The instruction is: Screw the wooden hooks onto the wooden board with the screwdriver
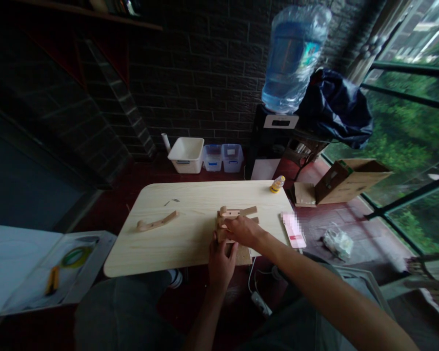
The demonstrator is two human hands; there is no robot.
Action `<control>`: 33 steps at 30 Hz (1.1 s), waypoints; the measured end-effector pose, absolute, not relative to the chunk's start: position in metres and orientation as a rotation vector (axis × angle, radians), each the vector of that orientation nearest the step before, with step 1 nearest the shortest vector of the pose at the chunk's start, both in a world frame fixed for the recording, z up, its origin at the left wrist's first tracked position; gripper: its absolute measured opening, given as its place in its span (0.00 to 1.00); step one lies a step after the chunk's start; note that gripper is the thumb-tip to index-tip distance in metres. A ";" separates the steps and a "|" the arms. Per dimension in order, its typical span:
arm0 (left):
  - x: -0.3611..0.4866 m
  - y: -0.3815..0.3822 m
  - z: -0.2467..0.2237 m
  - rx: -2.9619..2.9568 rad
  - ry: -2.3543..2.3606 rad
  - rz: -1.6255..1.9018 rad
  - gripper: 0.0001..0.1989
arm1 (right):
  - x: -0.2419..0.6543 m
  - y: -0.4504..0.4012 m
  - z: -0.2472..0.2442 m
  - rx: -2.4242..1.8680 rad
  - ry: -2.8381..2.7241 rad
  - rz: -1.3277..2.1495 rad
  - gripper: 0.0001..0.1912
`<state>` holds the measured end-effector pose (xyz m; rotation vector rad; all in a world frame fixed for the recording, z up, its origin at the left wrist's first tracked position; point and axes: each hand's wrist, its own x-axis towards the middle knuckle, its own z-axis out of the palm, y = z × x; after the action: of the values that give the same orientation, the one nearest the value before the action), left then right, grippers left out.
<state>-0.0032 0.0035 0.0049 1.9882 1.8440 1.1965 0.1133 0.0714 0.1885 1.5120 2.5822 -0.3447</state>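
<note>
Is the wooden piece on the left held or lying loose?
Loose: the curved wooden piece rests on the tabletop, apart from the left hand and right hand.

daylight enters through green-framed windows (406, 139) at right, beside a dark brick wall (212, 73) and reddish floor (142, 176).

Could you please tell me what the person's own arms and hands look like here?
Both forearms are bare, with no sleeve in view. The left hand and right hand wear no gloves, and no watch or bracelet shows. Rings would be too small to make out.
</note>
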 end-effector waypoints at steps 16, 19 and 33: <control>-0.003 0.005 0.002 1.963 1.806 1.256 0.19 | 0.125 0.051 0.199 1.521 2.613 -0.290 0.17; -0.004 0.004 0.002 1.957 1.801 1.259 0.17 | 0.122 0.052 0.204 1.408 2.669 -0.280 0.18; -0.003 -0.001 0.008 1.944 1.826 1.207 0.22 | 0.110 0.064 0.181 1.574 2.568 -0.329 0.16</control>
<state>-0.0033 -0.0015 0.0079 1.9441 1.8263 1.2071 0.1101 0.0644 0.1810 1.5737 2.5677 -0.3291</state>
